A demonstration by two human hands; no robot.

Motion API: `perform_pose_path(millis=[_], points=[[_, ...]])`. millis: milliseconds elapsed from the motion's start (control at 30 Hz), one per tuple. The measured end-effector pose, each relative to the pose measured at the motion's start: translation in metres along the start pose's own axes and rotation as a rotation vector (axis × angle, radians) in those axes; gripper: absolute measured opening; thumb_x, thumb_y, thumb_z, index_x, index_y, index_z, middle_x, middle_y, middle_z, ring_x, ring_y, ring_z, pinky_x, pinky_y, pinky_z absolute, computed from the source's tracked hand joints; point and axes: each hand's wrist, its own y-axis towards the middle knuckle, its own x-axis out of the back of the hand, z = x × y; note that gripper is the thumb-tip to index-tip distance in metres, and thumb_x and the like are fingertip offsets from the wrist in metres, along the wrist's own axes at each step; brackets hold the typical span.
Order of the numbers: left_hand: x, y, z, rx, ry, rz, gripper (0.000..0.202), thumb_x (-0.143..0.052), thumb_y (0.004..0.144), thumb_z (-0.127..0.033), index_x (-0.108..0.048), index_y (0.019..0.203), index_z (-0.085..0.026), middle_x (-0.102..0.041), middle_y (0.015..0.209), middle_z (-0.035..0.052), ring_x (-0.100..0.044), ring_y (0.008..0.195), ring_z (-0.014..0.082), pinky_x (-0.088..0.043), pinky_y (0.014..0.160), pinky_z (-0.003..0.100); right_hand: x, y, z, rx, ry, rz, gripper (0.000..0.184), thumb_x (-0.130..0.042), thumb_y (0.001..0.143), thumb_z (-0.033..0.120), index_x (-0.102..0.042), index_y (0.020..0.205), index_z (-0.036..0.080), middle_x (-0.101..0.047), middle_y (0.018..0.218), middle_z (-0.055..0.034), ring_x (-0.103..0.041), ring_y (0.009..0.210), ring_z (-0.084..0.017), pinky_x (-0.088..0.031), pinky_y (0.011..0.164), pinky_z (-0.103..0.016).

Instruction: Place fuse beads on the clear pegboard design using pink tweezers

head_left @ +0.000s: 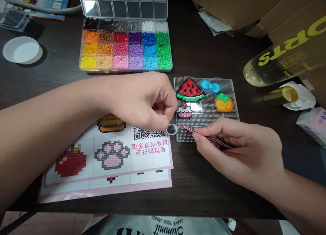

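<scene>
My left hand is curled into a pinch and holds a tiny white cup of dark beads at the left edge of the clear pegboard. My right hand grips pink tweezers, whose tips reach to the cup. On the pegboard sit bead figures: a watermelon slice, a blue bow, an orange fruit and a small cupcake.
A compartment box of coloured beads stands open at the back. Pattern sheets lie under my left arm. A white lid sits far left. A bottle, gold cap, tissue and cardboard boxes crowd the right.
</scene>
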Motion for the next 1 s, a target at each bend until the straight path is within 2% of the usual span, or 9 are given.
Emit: perform_pose_path(millis=[133, 300, 633, 1000], points=[[-0.0004, 0.0013, -0.0061, 0.069, 0.023, 0.005, 0.033, -0.054, 0.071, 0.007, -0.072, 0.06, -0.019, -0.058, 0.049, -0.009, -0.05, 0.043, 0.0049, -0.036, 0.039, 0.013, 0.0005, 0.0001, 0.0004, 0.023, 0.037, 0.008, 0.014, -0.072, 0.089, 0.014, -0.073, 0.079, 0.024, -0.079, 0.071, 0.0038, -0.064, 0.049, -0.008, -0.046, 0.043, -0.017], [0.0001, 0.001, -0.0053, 0.068, 0.032, 0.005, 0.032, -0.054, 0.07, 0.009, -0.07, 0.059, -0.018, -0.056, 0.048, -0.0089, -0.049, 0.042, 0.0048, -0.035, 0.04, 0.013, -0.0012, -0.0031, -0.001, 0.029, 0.053, -0.036, 0.012, -0.074, 0.089, 0.013, -0.074, 0.085, 0.024, -0.08, 0.074, 0.0037, -0.067, 0.052, -0.009, -0.045, 0.042, -0.019], [-0.0011, 0.0004, -0.0035, 0.038, 0.031, 0.005, 0.029, -0.054, 0.07, 0.01, -0.071, 0.06, -0.013, -0.056, 0.048, -0.0088, -0.047, 0.043, 0.0018, -0.033, 0.04, 0.009, -0.0017, -0.0014, 0.0037, 0.044, 0.032, 0.011, 0.014, -0.072, 0.089, 0.012, -0.073, 0.083, 0.025, -0.081, 0.075, 0.0054, -0.066, 0.049, -0.008, -0.046, 0.04, -0.017], [-0.0005, 0.0007, -0.004, 0.027, 0.038, 0.012, 0.025, -0.055, 0.072, 0.005, -0.071, 0.062, -0.012, -0.056, 0.049, -0.0075, -0.046, 0.044, 0.0022, -0.032, 0.041, 0.01, -0.0032, -0.0005, 0.006, 0.019, 0.029, 0.024, 0.016, -0.072, 0.088, 0.012, -0.072, 0.078, 0.025, -0.08, 0.071, 0.0046, -0.061, 0.044, -0.009, -0.046, 0.039, -0.02]])
